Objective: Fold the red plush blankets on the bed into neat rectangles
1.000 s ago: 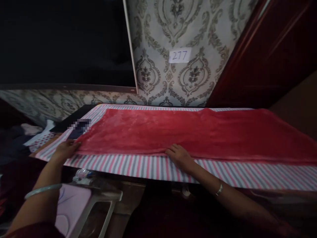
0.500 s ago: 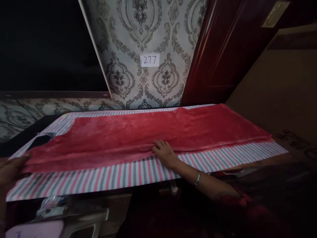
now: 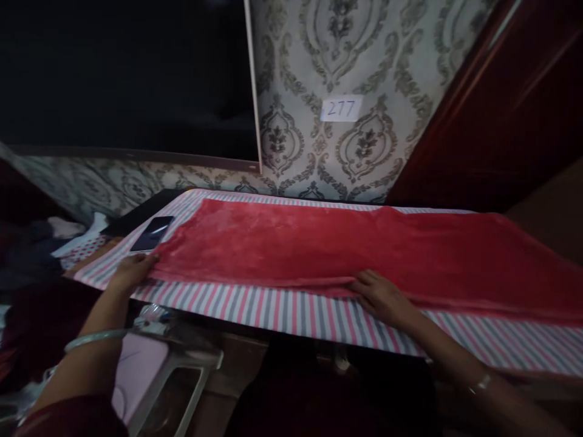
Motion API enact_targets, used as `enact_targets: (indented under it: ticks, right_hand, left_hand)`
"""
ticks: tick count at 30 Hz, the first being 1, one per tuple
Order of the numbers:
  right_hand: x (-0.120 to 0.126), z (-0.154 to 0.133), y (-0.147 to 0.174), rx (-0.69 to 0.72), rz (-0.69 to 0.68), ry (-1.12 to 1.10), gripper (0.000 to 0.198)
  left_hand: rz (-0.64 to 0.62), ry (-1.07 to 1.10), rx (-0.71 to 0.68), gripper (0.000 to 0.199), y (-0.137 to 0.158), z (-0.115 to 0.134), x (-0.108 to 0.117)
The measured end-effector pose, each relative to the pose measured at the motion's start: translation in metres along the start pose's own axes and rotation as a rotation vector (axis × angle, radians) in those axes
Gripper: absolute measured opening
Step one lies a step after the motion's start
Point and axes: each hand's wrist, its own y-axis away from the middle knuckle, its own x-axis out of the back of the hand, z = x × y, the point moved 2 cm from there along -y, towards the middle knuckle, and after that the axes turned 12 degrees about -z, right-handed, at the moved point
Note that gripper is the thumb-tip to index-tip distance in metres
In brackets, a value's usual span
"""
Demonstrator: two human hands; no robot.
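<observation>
The left hand [image 3: 135, 270] is pinching the red cloth [image 3: 282, 243]'s near left corner. Just beyond it, a phone [image 3: 153, 233] is resting on the striped sheet [image 3: 255, 306]. The red cloth is lying lengthwise on that sheet, its near edge being gripped by the right hand [image 3: 381, 298].

**Gloomy in here, softly blurred**

Wallpaper [image 3: 314, 79] beyond the left hand [image 3: 133, 271] and right hand [image 3: 380, 296] looks grey in this dimness; below them, mostly shadow. A reflection glints on the phone [image 3: 153, 233] past the left. Edges stretch outward.
</observation>
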Motion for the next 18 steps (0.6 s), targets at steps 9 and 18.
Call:
enact_targets:
  ticks: [9,18]
  right_hand:
    - [0.039,0.005,-0.15,0.105,0.176,-0.39,0.03]
    - [-0.002,-0.056,-0.416,0.038,-0.101,-0.486,0.048]
  left_hand:
    - [-0.103,0.062,0.011,0.029,0.0,-0.038,-0.015]
    - [-0.049,-0.252,-0.016,0.04,0.002,-0.046,-0.029]
